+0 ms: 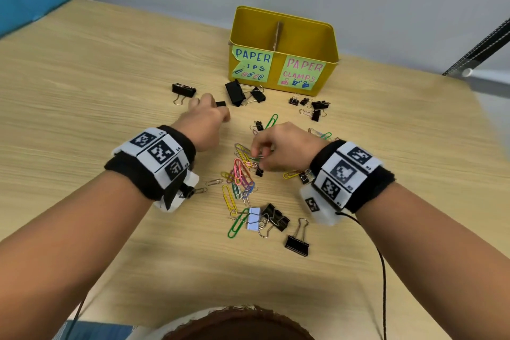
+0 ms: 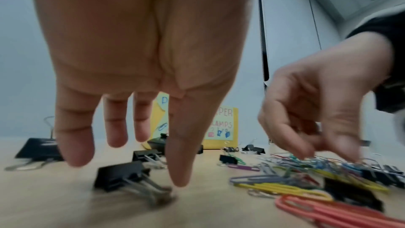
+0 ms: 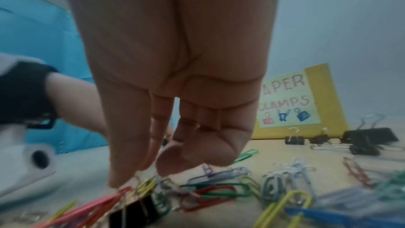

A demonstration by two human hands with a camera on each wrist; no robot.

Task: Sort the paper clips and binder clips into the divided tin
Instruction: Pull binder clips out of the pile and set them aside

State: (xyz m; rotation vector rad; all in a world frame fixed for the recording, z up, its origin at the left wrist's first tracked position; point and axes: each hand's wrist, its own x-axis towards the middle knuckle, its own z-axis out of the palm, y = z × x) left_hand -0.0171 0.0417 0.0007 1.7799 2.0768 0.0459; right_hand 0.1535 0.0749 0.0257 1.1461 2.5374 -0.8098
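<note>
Two hands work over a wooden worktop (image 1: 82, 85) in the head view. At upper centre of the frame stands the yellow divided tin (image 1: 284, 50), with a cardboard divider (image 1: 276, 36) and two green labels reading "PAPER ...IPS" and "PAPER CLAMPS". The left hand (image 1: 204, 124), left of centre, reaches toward a small black binder clip (image 1: 220, 104) at its fingertips. The right hand (image 1: 287, 146), right of centre, hovers over a heap of coloured paper clips (image 1: 240, 174), fingers curled down. More black binder clips (image 1: 311, 107) lie scattered before the tin, and others at lower centre beside a white binder clip (image 1: 254, 218).

Seen from the left wrist, the left hand (image 2: 140, 58) fills the upper left of the frame, its grip wide, fingers (image 2: 74, 138) straight and apart, holding nothing. A black binder clip (image 2: 122, 176) lies on the worktop just below the fingertips. The right hand (image 2: 317, 103) is at right, above the paper clips (image 2: 306, 176).

From the right wrist, the right hand (image 3: 175, 75) hangs at centre frame, its grip narrowed, fingertips (image 3: 118, 178) down among the paper clips (image 3: 214, 190); whether they pinch one cannot be told through the blur. The tin (image 3: 320, 93) is at right, its "CLAMPS" label facing the camera.
</note>
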